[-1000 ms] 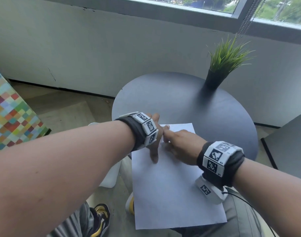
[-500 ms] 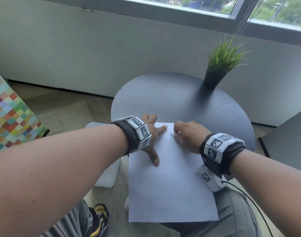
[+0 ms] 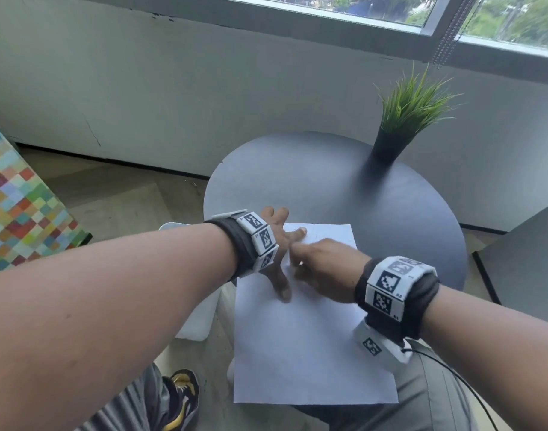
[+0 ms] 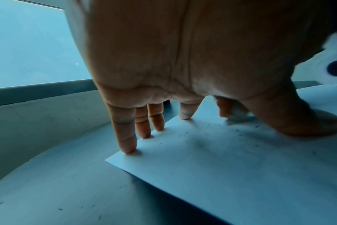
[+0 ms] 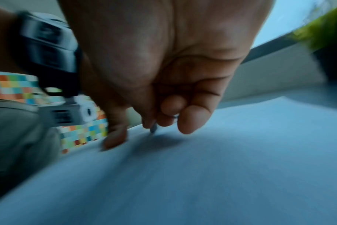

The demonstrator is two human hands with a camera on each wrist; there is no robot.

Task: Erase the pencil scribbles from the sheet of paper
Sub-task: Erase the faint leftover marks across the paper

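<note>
A white sheet of paper [image 3: 310,353] lies on the round dark table [image 3: 344,188], its near end hanging over the table's edge. My left hand [image 3: 280,244] presses the sheet's far left corner [image 4: 137,152] with spread straight fingers [image 4: 125,134] and thumb. My right hand [image 3: 325,269] is curled on the paper just right of the left thumb, pinching a small whitish eraser [image 4: 238,115] [image 5: 153,129] against the sheet. Faint pencil marks [image 3: 316,236] and dark eraser crumbs [image 4: 238,134] lie on the paper's far part. The right wrist view is blurred.
A potted grass plant [image 3: 406,119] stands at the table's far right. A white stool [image 3: 198,306] sits on the floor left of the table, a colourful checked box [image 3: 20,213] at far left, and a dark surface [image 3: 531,269] to the right. My knees are below the paper.
My right hand slid right across the paper's far part, then came back left beside the left thumb. The left hand has stayed pressed on the corner.
</note>
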